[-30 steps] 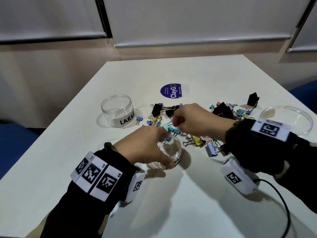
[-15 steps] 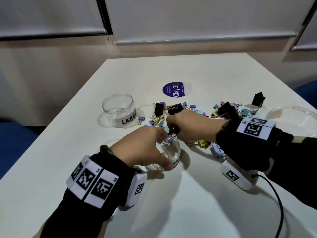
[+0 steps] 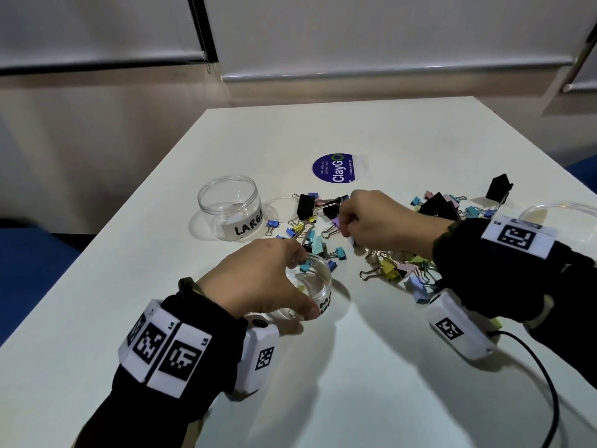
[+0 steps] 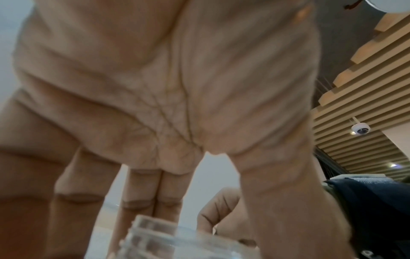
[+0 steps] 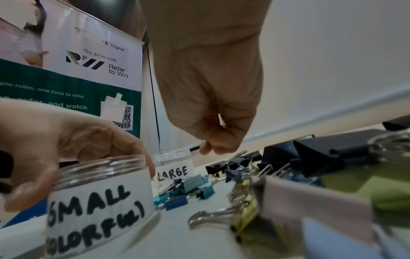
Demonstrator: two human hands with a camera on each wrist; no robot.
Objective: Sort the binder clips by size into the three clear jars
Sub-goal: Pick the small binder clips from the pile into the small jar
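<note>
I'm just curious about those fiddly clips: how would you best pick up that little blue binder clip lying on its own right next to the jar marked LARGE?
Probably by its blue body, pinched from above with thumb and fingertip. The small blue clip lies flat on the table, clear of the pile, and its wire handles lie low toward the LARGE jar, so they offer little to grab. Coming from the pile side avoids bumping the jar.

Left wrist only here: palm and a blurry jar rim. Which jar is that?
Observer: The left hand grips the jar; the right wrist view reads its label as SMALL (COLORFUL).
Operator: Anything going in?
Observer: The head view shows a teal clip at its rim, by the fingers.
Operator: Right hand?
Observer: The right hand is over the pile, apparently pinching a purple clip.
</note>
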